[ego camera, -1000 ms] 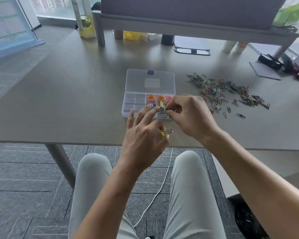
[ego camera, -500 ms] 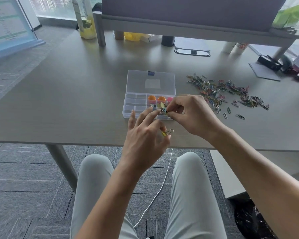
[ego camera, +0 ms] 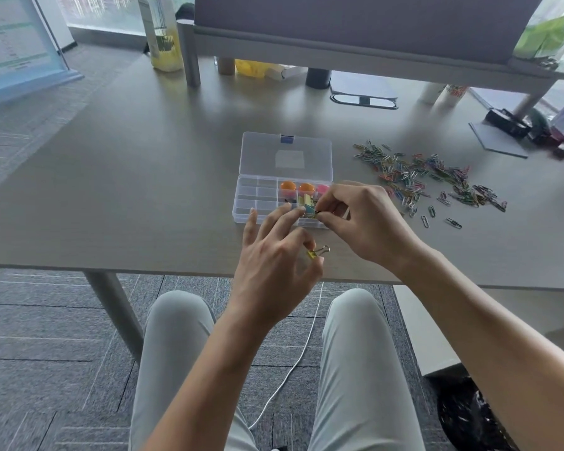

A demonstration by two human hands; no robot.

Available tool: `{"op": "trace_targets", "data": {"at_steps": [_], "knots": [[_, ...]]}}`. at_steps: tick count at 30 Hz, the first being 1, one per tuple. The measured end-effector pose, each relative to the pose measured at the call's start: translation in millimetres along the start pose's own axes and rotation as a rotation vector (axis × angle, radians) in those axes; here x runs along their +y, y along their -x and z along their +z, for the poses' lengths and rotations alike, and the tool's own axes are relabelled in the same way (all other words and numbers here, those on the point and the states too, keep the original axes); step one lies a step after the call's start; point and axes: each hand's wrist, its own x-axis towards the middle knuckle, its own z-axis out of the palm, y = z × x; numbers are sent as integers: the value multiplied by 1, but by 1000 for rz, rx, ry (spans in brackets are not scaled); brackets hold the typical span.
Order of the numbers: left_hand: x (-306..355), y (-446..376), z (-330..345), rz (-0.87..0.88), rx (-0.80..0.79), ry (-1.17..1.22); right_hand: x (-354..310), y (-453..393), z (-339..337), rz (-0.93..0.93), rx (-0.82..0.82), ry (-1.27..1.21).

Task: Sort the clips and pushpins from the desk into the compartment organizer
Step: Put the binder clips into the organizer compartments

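Note:
A clear compartment organizer point(ego camera: 256, 203) lies open on the desk, lid point(ego camera: 285, 156) folded back. Its right compartments hold orange and pink pushpins point(ego camera: 288, 187) and coloured binder clips point(ego camera: 305, 200). My right hand point(ego camera: 368, 222) pinches a small teal binder clip point(ego camera: 309, 210) over the organizer's front right compartments. My left hand point(ego camera: 275, 265) hovers just in front of the organizer, thumb and a finger closed on a yellow binder clip point(ego camera: 316, 253), the other fingers spread. A pile of coloured paper clips point(ego camera: 427, 179) is scattered to the right.
A raised shelf point(ego camera: 372, 47) spans the desk's back, with a bottle point(ego camera: 160, 34), cups and a black stand under it. A grey pad point(ego camera: 497, 141) and dark items sit at far right. The desk's front edge point(ego camera: 144, 268) runs just under my wrists.
Both hands have stayed nearly still over the organizer's front right. My right hand's fingertips shifted slightly on the teal clip; the left keeps the yellow clip.

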Motion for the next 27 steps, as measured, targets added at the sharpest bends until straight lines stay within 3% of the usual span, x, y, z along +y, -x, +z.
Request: {"op": "trace_targets", "data": {"at_steps": [19, 27], "knots": [[0, -1, 2, 19, 7, -9, 2, -10, -7, 107, -46, -24], [1, -1, 2, 19, 16, -7, -4, -9, -13, -32, -105, 154]]}}
